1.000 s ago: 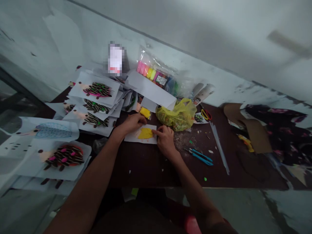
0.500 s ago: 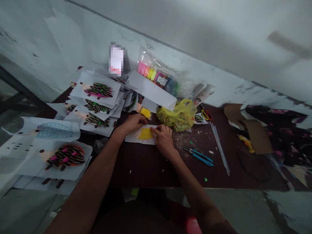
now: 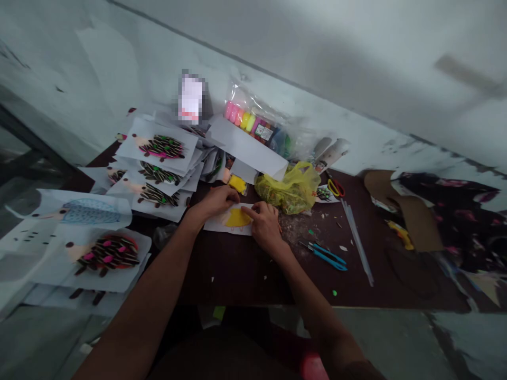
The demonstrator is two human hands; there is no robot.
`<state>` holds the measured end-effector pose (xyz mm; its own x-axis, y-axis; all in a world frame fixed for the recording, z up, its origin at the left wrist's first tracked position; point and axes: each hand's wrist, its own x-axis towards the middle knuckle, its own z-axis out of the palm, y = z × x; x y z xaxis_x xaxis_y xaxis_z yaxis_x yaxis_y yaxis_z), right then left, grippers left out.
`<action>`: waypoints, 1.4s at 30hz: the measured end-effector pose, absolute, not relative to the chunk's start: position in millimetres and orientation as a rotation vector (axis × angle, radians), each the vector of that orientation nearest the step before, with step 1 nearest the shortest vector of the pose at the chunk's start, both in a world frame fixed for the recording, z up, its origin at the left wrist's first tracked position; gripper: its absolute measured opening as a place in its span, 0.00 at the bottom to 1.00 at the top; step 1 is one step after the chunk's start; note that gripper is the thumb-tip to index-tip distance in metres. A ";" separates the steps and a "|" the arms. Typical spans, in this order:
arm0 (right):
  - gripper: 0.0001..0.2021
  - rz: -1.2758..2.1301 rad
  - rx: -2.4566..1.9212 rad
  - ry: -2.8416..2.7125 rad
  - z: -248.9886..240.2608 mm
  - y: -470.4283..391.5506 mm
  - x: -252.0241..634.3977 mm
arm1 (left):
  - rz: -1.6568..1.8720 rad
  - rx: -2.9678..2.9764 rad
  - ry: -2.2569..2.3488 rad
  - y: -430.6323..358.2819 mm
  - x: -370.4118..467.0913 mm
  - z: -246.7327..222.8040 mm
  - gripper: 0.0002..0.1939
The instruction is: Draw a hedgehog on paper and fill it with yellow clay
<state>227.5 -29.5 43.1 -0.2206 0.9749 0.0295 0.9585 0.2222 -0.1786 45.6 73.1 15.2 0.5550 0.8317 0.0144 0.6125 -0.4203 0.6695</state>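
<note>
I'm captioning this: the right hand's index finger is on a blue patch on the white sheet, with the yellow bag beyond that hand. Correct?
No: the patch is yellow, not blue, as the head view shows. The rest stands: right hand, white sheet and yellow bag.

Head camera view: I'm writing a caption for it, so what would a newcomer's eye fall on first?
Probably the bright yellow patch on the small white sheet at centre, between the left hand and the right hand. Just beyond the right hand sits a yellow plastic bag. Striped hedgehog pictures are piled on the left.
</note>
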 end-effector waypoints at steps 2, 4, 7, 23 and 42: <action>0.24 0.151 -1.870 -2.342 42.5 -32.7 228.7 | 0.461 2.183 1.153 73.6 45.5 14.5 0.16; 0.23 0.132 -1.868 -2.362 42.6 -35.2 228.3 | 0.472 2.187 1.148 74.0 45.4 13.2 0.16; 0.21 0.119 -1.863 -2.402 44.3 -36.2 225.3 | 0.501 2.193 1.133 74.1 45.4 12.0 0.16; 0.23 0.150 -1.843 -2.362 47.2 -29.0 216.2 | 0.503 2.148 1.131 74.8 44.4 12.7 0.14; 0.24 0.173 -1.754 -2.451 43.9 -21.4 209.1 | 0.507 2.133 1.175 70.5 45.7 19.0 0.12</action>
